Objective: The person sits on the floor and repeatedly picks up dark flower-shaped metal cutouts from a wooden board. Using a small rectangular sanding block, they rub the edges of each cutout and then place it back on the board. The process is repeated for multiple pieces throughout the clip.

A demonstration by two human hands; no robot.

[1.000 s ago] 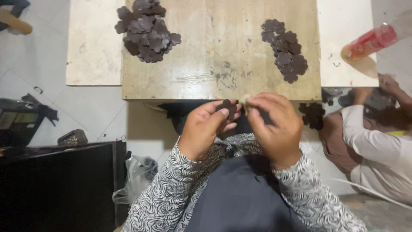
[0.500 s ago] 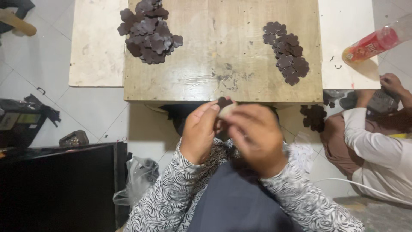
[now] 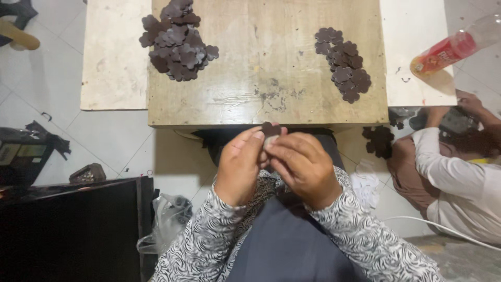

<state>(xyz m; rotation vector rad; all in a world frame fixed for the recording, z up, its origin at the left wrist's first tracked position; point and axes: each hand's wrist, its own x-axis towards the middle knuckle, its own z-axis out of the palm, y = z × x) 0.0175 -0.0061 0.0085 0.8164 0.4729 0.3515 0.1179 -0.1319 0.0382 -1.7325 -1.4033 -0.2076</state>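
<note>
My left hand (image 3: 241,166) and my right hand (image 3: 303,167) meet just below the near edge of a low wooden table (image 3: 261,99). Together their fingertips pinch a small dark brown flower-shaped cutout (image 3: 270,129), which pokes up between them. On the table lie two heaps of the same cutouts: a big pile (image 3: 177,40) at the far left and a smaller pile (image 3: 344,61) at the right. My sleeves are black-and-white patterned.
A pale board (image 3: 112,62) lies left of the table, a white board (image 3: 412,47) on the right with a red-labelled bottle (image 3: 454,47). Another person in white (image 3: 459,177) sits at right near more cutouts (image 3: 378,140). A black cabinet (image 3: 73,230) and plastic bag (image 3: 167,219) stand at lower left.
My right hand swung in over the left and now sits beside it; the cutout, first low between the fingers, now stands up at the fingertips.
</note>
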